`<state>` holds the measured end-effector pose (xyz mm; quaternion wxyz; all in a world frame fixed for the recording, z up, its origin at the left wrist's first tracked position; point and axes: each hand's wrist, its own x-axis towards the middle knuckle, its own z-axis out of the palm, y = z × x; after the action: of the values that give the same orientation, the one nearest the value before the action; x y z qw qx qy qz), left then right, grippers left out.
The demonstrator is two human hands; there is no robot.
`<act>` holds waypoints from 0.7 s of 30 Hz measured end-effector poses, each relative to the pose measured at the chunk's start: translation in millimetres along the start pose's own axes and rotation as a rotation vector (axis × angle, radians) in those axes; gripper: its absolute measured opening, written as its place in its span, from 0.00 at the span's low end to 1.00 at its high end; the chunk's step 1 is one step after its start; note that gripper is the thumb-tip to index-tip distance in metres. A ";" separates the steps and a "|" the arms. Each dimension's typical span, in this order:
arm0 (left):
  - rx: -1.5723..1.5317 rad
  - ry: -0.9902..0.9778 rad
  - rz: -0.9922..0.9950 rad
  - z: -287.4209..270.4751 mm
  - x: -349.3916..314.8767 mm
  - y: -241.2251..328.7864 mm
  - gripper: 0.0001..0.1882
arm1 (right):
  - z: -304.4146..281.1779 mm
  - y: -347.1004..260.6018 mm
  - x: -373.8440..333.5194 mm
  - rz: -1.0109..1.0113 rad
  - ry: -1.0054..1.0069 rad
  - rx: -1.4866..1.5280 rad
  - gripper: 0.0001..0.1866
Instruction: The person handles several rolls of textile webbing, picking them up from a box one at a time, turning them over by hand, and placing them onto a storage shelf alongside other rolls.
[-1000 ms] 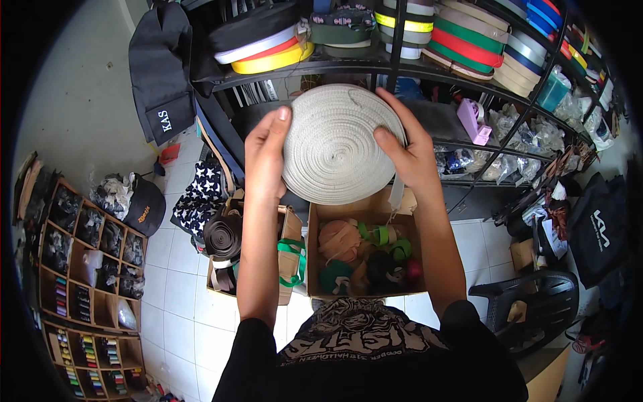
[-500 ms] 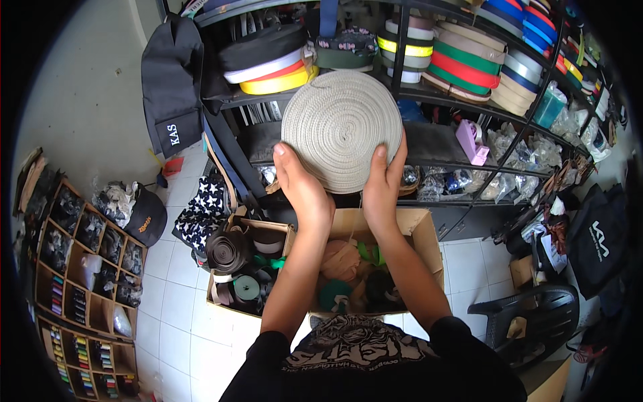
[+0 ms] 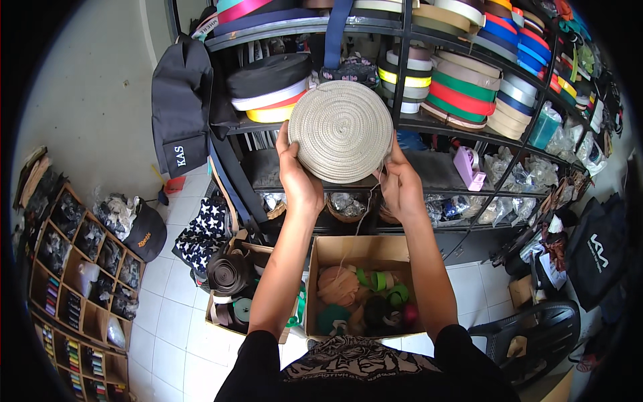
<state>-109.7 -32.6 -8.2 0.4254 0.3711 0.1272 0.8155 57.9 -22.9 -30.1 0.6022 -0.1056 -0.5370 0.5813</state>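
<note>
A flat coiled roll of beige-grey webbing is held up at arm's length, its spiral face toward me. My left hand is closed on the roll's left edge, with the thumb at the front. At the lower right edge is my right hand, its fingers bent and drawn together by the roll's rim. A thin loose thread hangs from near that hand toward an open cardboard box below. Whether the right fingers pinch the thread or the strap end is too small to tell.
Black metal shelving stacked with webbing rolls stands ahead. A lilac tape dispenser sits on a shelf. Below, a second box holds dark rolls. A black plastic chair stands at right, a wooden compartment rack at left.
The roll is farther from me and looks smaller. My right thumb has left its face, and that hand has moved to the lower right rim. The thread now shows more clearly.
</note>
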 end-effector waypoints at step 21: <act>0.416 -0.542 -0.127 0.2 148.6 -20.2 0.32 | -32.9 -50.5 172.6 -0.110 0.165 -0.613 0.28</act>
<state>-151.3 96.6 55.2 0.4088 0.6445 0.1957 0.6158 69.3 118.7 85.1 0.6142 -0.2997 -0.6414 0.3486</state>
